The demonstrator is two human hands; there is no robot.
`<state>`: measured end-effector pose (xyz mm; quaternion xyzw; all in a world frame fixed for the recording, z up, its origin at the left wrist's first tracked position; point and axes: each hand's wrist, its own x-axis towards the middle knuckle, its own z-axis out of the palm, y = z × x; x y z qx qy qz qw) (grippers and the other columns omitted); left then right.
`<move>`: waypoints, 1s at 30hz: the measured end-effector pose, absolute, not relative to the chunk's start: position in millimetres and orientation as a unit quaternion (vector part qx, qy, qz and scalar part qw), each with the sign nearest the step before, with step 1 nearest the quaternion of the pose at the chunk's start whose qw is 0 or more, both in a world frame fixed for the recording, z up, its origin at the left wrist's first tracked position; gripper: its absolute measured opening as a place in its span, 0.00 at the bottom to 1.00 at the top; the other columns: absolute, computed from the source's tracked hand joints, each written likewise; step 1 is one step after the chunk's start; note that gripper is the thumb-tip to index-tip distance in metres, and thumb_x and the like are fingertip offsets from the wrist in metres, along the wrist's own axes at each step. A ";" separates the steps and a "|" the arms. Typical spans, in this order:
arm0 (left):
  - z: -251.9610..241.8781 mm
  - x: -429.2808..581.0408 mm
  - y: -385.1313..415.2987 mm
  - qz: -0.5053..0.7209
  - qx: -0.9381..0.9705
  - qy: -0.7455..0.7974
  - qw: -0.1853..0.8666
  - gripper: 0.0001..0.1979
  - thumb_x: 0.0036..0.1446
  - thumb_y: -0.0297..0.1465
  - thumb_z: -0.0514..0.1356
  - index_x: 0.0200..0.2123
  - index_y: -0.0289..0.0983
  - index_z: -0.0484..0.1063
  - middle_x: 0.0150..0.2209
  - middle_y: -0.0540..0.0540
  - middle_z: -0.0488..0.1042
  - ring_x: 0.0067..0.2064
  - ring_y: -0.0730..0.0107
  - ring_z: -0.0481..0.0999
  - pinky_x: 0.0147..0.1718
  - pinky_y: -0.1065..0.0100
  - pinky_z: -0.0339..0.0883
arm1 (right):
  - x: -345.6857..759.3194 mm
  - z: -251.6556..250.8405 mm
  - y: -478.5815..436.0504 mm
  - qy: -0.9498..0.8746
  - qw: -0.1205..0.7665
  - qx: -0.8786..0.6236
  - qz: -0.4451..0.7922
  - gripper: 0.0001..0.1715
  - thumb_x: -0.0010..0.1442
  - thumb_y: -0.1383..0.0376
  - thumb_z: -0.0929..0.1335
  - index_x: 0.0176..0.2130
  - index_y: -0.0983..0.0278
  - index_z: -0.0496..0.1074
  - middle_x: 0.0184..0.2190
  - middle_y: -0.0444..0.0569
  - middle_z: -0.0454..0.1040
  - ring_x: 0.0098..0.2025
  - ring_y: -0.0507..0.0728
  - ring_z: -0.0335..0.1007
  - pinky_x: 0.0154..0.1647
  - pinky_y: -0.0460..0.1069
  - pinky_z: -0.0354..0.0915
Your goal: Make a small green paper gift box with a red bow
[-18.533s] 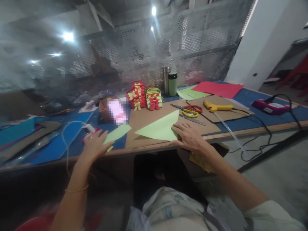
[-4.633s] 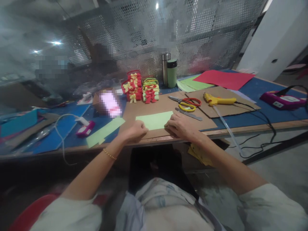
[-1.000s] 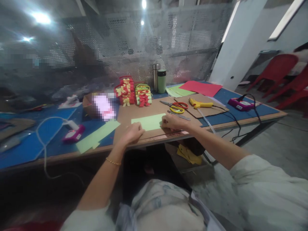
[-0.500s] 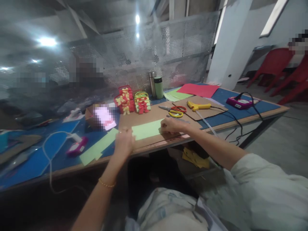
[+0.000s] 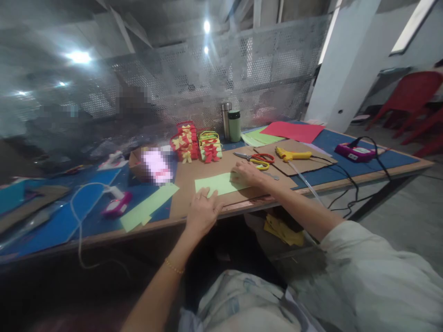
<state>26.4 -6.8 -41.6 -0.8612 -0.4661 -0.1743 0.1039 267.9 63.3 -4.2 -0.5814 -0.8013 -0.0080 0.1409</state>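
A light green paper strip (image 5: 213, 182) lies across the brown cardboard sheet (image 5: 183, 198) in front of me. My left hand (image 5: 204, 210) rests at the strip's lower left edge, fingers spread and thumb apart. On the strip's right part lies my right hand (image 5: 246, 174), its fingers slightly bent and resting on the paper; its palm hides some of that end. Just beyond the right hand are red-handled scissors (image 5: 263, 157) and a yellow-handled pair (image 5: 260, 164). More light green strips (image 5: 148, 208) lie to the left.
A yellow glue gun (image 5: 294, 155) rests on cardboard at the right, its cord trailing over the table edge. Red (image 5: 187, 140) and green (image 5: 210, 146) bow-trimmed paper items stand behind, beside a green bottle (image 5: 234, 127). Purple devices (image 5: 117, 205) with cables sit at both sides.
My left hand has moved right from the strip's left end to its lower edge, and its fingers have spread. The right hand has flattened somewhat over the paper. The view has shifted slightly.
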 end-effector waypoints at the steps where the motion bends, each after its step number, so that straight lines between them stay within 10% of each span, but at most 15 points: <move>1: -41.8 26.6 -6.7 -0.176 -0.860 -0.467 0.105 0.25 0.70 0.43 0.52 0.63 0.37 0.71 0.63 0.31 0.71 0.65 0.42 0.67 0.61 0.45 0.62 | 268.2 -3.4 65.3 -0.799 0.151 -0.582 -0.003 0.17 0.61 0.59 0.72 0.46 0.67 0.79 0.50 0.62 0.77 0.53 0.66 0.70 0.48 0.52 0.61; 15: -38.8 29.9 -11.2 -0.196 -0.850 -0.482 0.078 0.27 0.68 0.44 0.54 0.62 0.35 0.71 0.62 0.28 0.69 0.64 0.40 0.67 0.61 0.43 0.61 | 289.3 1.8 47.7 -0.773 0.270 -0.573 0.032 0.14 0.63 0.61 0.68 0.30 0.65 0.79 0.27 0.49 0.78 0.32 0.55 0.69 0.38 0.48 0.57; 26: -18.1 7.6 34.9 -0.485 -0.676 -0.543 -0.113 0.53 0.48 0.34 0.72 0.73 0.45 0.49 0.66 0.36 0.66 0.63 0.47 0.70 0.61 0.49 0.67 | 289.6 -9.5 39.0 -0.832 0.307 -0.431 -0.165 0.23 0.72 0.66 0.61 0.59 0.55 0.77 0.61 0.55 0.74 0.59 0.64 0.66 0.59 0.61 0.59; 30: -1.3 9.9 67.7 -0.503 -0.674 -0.508 -0.186 0.26 0.49 0.28 0.67 0.54 0.36 0.76 0.45 0.41 0.80 0.43 0.59 0.81 0.47 0.58 0.76 | 287.0 -11.2 43.9 -0.811 0.362 -0.408 -0.210 0.21 0.70 0.67 0.64 0.57 0.51 0.78 0.68 0.51 0.67 0.67 0.65 0.59 0.65 0.66 0.56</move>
